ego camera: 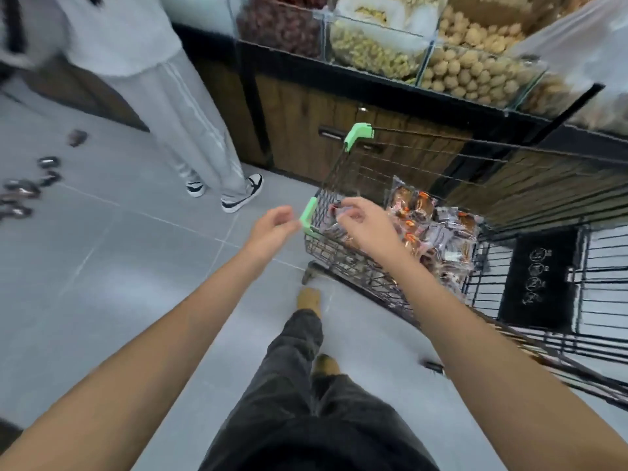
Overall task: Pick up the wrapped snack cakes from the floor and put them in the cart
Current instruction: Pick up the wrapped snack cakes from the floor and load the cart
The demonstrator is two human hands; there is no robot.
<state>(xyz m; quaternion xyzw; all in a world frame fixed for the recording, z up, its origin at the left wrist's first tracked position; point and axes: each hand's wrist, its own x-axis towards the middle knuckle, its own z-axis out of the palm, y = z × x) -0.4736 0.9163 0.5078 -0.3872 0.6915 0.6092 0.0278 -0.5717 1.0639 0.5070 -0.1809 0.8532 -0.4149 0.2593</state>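
A black wire cart with green corner caps stands to my right, and a pile of wrapped snack cakes lies in its basket. My right hand hovers over the basket's near corner, its fingers curled round what looks like a clear-wrapped snack cake, though blur hides the detail. My left hand hangs just outside the green corner with loosely curled fingers and holds nothing. Several more wrapped snack cakes lie scattered on the grey floor at the far left.
Another person in grey trousers and black-and-white shoes stands on the floor between the scattered cakes and the cart. A wooden counter topped with bins of nuts and dried fruit runs behind the cart. My legs and brown shoes are below.
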